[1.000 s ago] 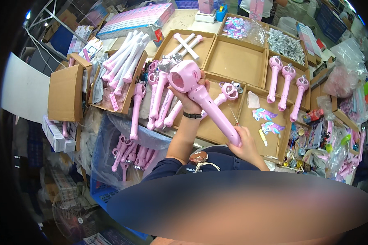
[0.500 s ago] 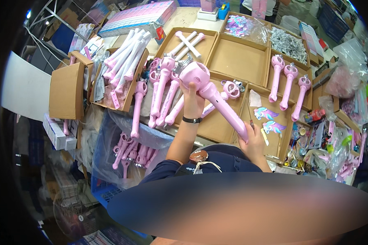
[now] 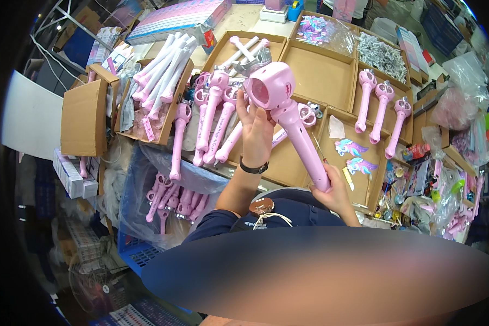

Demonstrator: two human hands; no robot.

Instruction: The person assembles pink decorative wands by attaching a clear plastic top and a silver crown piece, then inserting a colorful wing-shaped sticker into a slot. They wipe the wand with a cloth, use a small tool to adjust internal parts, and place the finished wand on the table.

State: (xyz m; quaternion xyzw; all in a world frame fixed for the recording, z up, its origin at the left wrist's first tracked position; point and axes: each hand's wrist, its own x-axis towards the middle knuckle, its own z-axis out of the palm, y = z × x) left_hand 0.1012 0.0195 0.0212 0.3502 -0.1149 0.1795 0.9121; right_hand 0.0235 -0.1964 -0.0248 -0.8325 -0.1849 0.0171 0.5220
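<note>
Slanting in front of me is a pink toy wand (image 3: pixel 304 138) with a large, hollow round head, its opening turned to the upper left. My right hand (image 3: pixel 336 190) is closed around the handle's lower end; a thin tool with a reddish grip, seemingly a screwdriver (image 3: pixel 321 152), also sticks up from it. Just under the wand's head, my left hand (image 3: pixel 256 130) has its fingers stretched upward and apart; whether they touch the head I cannot tell. A shiny grey piece (image 3: pixel 254 62) shows behind the head. Several more pink wands (image 3: pixel 217 114) lie left of my left hand.
Wing-shaped unicorn pieces (image 3: pixel 358 164) lie in a cardboard tray (image 3: pixel 376 190) at right. Beyond are three pink wands (image 3: pixel 383 108) and a heap of small silver parts (image 3: pixel 381 57). White-and-pink sticks (image 3: pixel 163 70) fill a box at left, above a plastic-lined blue crate (image 3: pixel 127 217) holding wands.
The wand's head has moved right and up and turned so its opening shows. My left hand has loosened from the head, fingers now extended. My right hand stays on the handle end.
</note>
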